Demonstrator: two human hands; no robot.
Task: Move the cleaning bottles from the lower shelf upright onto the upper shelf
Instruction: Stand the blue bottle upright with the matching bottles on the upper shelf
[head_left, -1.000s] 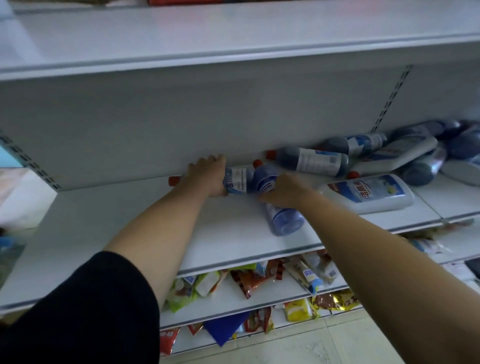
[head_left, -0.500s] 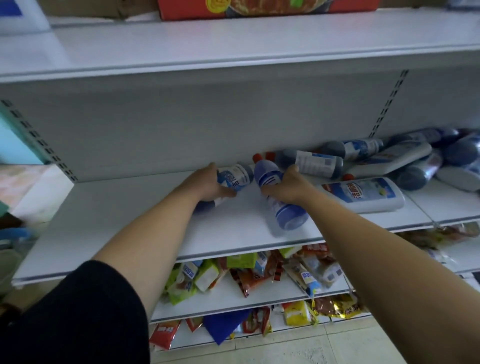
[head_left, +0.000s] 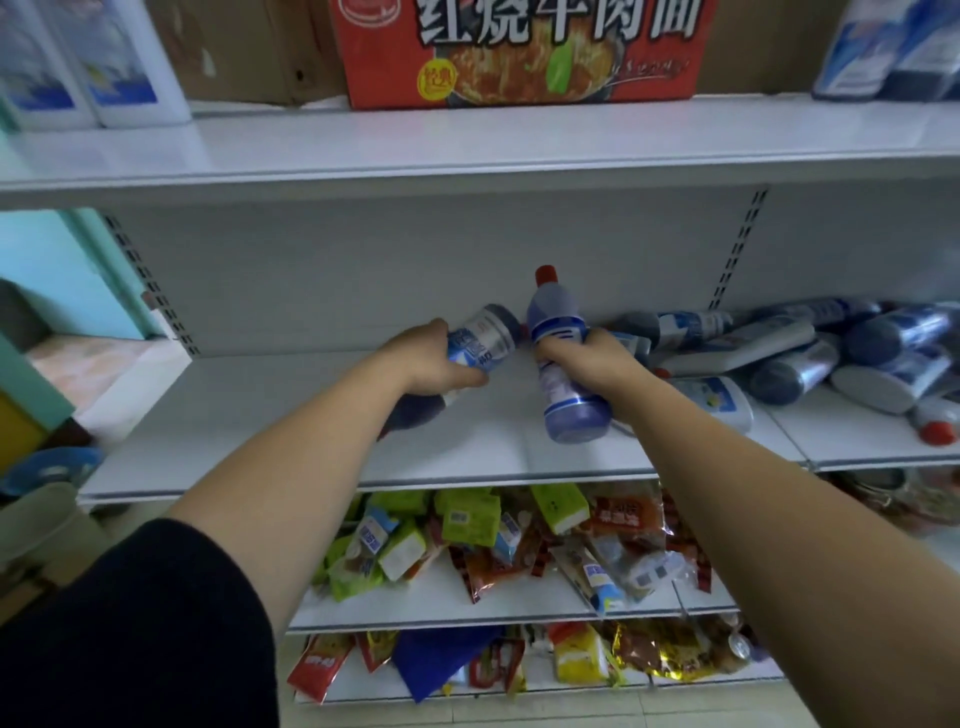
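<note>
The upper shelf (head_left: 467, 150) spans the view above me, its front lip jutting out. There is open room on it between the red carton (head_left: 519, 52) and the standing bottles (head_left: 104, 62) at left. On the lower shelf (head_left: 249, 415) a pile of bottles (head_left: 779, 353) lies toppled at right. My right hand (head_left: 592, 358) has its fingers curled round a blue bottle (head_left: 555, 317), cap up, over the lower shelf. My left hand (head_left: 426, 358) grips a second bottle (head_left: 485, 338), tilted with its cap end hidden under my wrist. They look like smooth, liquid-filled plastic, so I judge them weighty and slippery, and mid-body is the sound hold. I must clear that lip and right the left one.
</note>
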